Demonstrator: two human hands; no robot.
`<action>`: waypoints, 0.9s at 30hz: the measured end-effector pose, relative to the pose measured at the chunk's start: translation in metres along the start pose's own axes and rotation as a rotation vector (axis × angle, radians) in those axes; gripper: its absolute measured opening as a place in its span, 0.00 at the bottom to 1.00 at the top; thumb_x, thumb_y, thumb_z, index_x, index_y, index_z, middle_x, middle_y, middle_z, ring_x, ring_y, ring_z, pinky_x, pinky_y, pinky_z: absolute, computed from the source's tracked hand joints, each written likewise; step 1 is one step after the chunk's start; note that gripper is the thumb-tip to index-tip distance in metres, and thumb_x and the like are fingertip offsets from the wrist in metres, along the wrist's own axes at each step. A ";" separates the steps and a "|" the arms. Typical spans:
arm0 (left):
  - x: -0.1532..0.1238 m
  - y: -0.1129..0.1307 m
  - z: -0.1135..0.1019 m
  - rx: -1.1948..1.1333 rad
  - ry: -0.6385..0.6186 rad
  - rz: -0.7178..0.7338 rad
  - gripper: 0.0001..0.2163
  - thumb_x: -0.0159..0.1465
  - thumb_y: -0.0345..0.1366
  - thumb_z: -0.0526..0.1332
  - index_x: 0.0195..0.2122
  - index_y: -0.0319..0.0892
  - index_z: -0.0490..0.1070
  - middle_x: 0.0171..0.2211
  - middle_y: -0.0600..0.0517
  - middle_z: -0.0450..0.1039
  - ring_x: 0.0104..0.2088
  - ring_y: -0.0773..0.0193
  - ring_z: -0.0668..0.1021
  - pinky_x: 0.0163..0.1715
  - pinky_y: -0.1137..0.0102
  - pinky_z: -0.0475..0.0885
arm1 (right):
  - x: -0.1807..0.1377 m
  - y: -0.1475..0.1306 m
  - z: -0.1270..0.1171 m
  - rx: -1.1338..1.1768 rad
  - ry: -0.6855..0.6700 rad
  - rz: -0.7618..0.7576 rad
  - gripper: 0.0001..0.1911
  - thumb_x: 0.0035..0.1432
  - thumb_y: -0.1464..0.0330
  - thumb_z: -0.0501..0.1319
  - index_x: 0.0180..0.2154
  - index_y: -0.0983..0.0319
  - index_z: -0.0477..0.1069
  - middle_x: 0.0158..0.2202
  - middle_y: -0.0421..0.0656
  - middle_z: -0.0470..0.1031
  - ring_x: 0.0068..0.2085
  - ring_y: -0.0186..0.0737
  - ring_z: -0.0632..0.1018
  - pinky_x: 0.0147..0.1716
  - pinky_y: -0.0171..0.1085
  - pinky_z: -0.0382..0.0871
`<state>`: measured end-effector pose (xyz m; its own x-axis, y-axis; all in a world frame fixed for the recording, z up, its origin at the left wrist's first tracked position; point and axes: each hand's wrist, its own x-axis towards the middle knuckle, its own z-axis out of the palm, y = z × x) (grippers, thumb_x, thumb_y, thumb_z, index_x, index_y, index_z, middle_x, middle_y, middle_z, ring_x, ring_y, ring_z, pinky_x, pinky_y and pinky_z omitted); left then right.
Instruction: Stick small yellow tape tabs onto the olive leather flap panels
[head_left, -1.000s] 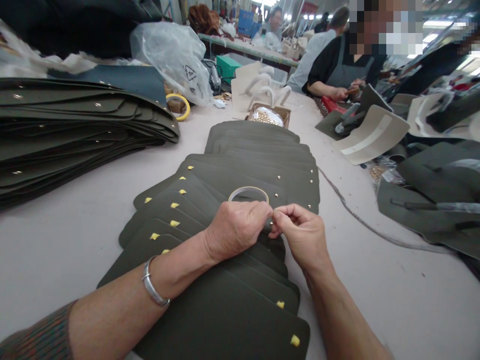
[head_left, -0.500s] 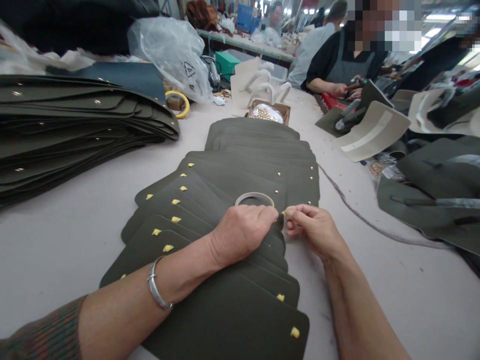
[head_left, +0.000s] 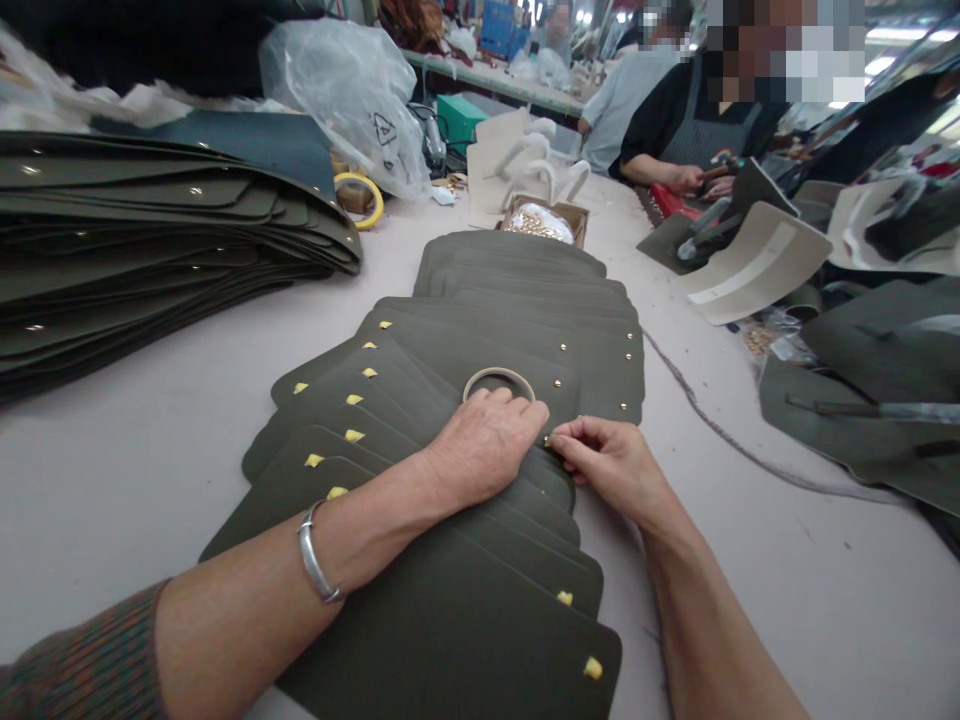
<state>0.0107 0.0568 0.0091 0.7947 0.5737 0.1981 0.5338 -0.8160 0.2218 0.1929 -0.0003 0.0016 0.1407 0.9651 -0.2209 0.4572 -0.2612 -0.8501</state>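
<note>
Stud just L of our R hand (nearer), pinching, can't tell what; our L hand grips tape roll.

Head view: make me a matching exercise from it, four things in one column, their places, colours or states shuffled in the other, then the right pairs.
1. left hand
2. right hand
3. bracelet
4. plastic bag

A. thumb and finger together by the right edge of the dark sheets
B. see-through, bearing a triangle mark
C. at the tape ring, hiding its near part
D. silver-coloured

Right pairs: 1-C, 2-A, 3-D, 4-B.
</note>
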 end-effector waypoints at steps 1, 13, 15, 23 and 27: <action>0.000 0.000 0.000 -0.003 -0.003 -0.001 0.06 0.64 0.27 0.51 0.39 0.40 0.66 0.35 0.49 0.72 0.36 0.58 0.71 0.35 0.64 0.66 | 0.000 -0.001 0.001 -0.060 0.009 -0.037 0.11 0.53 0.62 0.62 0.29 0.64 0.75 0.20 0.38 0.73 0.20 0.31 0.70 0.20 0.30 0.64; -0.002 -0.001 -0.001 -0.016 0.001 -0.012 0.07 0.66 0.27 0.50 0.39 0.39 0.66 0.36 0.48 0.71 0.36 0.58 0.71 0.35 0.64 0.66 | -0.003 -0.003 0.002 -0.196 0.091 -0.161 0.15 0.56 0.64 0.59 0.44 0.62 0.72 0.23 0.38 0.75 0.24 0.36 0.76 0.23 0.33 0.67; -0.001 -0.002 -0.001 -0.005 0.012 0.000 0.07 0.66 0.27 0.50 0.39 0.39 0.66 0.35 0.48 0.71 0.36 0.57 0.71 0.35 0.64 0.66 | -0.008 0.000 0.000 -0.104 0.090 -0.122 0.15 0.57 0.61 0.59 0.42 0.63 0.71 0.24 0.39 0.75 0.23 0.36 0.76 0.21 0.33 0.68; -0.001 -0.003 -0.003 -0.007 0.034 0.033 0.06 0.66 0.29 0.51 0.38 0.39 0.66 0.35 0.48 0.71 0.36 0.58 0.71 0.36 0.64 0.67 | -0.012 -0.006 0.008 -0.457 0.160 -0.327 0.08 0.56 0.68 0.59 0.30 0.60 0.77 0.28 0.42 0.79 0.28 0.38 0.78 0.30 0.35 0.67; -0.001 -0.004 -0.003 -0.021 0.061 0.071 0.06 0.65 0.28 0.51 0.38 0.39 0.67 0.34 0.49 0.71 0.36 0.58 0.71 0.36 0.65 0.69 | -0.005 -0.008 0.014 -0.533 0.171 -0.346 0.09 0.57 0.68 0.58 0.31 0.61 0.77 0.28 0.43 0.79 0.29 0.39 0.77 0.30 0.36 0.66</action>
<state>0.0069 0.0592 0.0106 0.8109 0.5184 0.2715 0.4702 -0.8534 0.2251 0.1762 -0.0023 0.0033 0.0256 0.9899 0.1392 0.8672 0.0473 -0.4956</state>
